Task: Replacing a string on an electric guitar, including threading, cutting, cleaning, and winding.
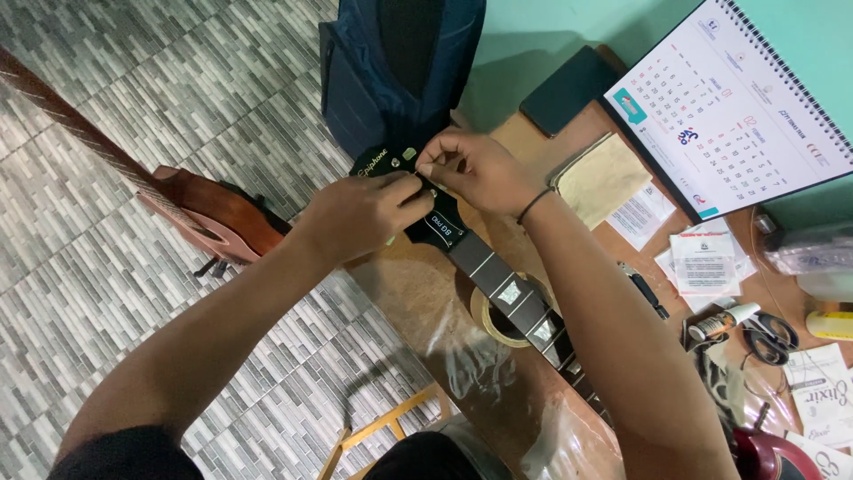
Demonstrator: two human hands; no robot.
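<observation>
Guitar neck (515, 298) diagonal, headstock (391, 169) upper-left (hands (418, 191) there).

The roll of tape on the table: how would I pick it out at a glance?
Start at the brown table and follow the dark guitar neck down from the black headstock both hands are on. The roll of tape lies flat under the neck, partly hidden. It is the only tan ring there; its neighbours are flat papers and scissors.
</observation>
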